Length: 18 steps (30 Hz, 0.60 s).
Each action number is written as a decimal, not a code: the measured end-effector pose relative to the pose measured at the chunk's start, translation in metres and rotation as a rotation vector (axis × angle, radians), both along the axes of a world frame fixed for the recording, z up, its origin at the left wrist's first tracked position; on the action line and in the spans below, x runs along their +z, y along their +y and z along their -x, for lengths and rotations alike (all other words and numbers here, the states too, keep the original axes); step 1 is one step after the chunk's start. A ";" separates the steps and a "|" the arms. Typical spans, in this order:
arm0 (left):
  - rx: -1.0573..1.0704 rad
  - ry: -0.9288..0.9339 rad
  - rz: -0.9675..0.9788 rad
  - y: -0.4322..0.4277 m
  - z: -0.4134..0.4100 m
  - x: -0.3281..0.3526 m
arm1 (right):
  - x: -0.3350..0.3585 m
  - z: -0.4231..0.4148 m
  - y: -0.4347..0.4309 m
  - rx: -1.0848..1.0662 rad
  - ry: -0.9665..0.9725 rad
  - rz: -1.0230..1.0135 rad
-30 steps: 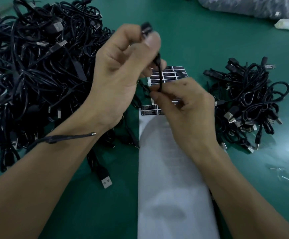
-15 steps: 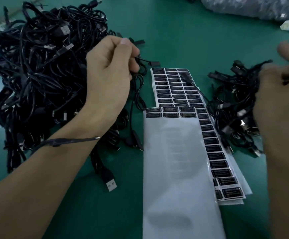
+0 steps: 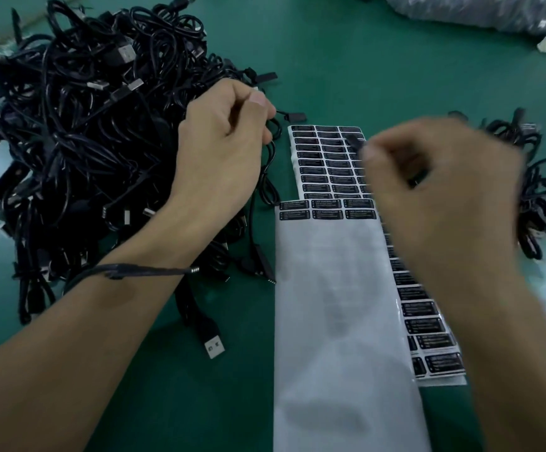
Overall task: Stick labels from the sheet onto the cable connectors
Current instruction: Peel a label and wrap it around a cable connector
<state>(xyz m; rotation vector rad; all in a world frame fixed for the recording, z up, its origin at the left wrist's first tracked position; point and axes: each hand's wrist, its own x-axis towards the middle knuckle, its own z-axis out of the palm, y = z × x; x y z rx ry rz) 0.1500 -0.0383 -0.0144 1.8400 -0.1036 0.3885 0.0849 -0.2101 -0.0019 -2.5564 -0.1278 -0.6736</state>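
The glossy sheet of black rectangular labels (image 3: 324,158) is lying flat on the smooth green mat (image 3: 363,60), partly overlapped by a matte white backing sheet (image 3: 340,305) bearing two rows of labels at its far end. Your left hand (image 3: 222,148) is pinching a thin black cable (image 3: 266,177) between thumb and curled fingers, just left of the sheets. The cable's small blocky connector (image 3: 296,117) is pointing right, just beyond the label sheet's far left corner. Your right hand (image 3: 444,197) is hovering, blurred, over the labels with fingers curled; whether it is gripping anything cannot be told. A large tangled heap of black cables (image 3: 79,132) is lying at left and a smaller tangle of black cables (image 3: 535,190) at right.
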 end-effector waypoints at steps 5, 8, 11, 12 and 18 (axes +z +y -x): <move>0.008 -0.009 0.002 -0.001 -0.001 -0.001 | -0.008 -0.001 0.036 0.306 0.385 0.084; 0.006 -0.009 0.004 -0.001 -0.001 0.000 | -0.015 0.005 0.041 0.396 0.424 0.191; -0.001 -0.009 0.005 -0.001 -0.001 -0.001 | -0.016 0.002 0.036 0.414 0.443 0.186; -0.005 -0.008 0.002 0.000 -0.001 -0.001 | -0.016 0.001 0.032 0.414 0.467 0.152; -0.084 -0.027 -0.028 -0.003 0.000 -0.002 | -0.021 -0.002 0.013 0.282 0.245 -0.146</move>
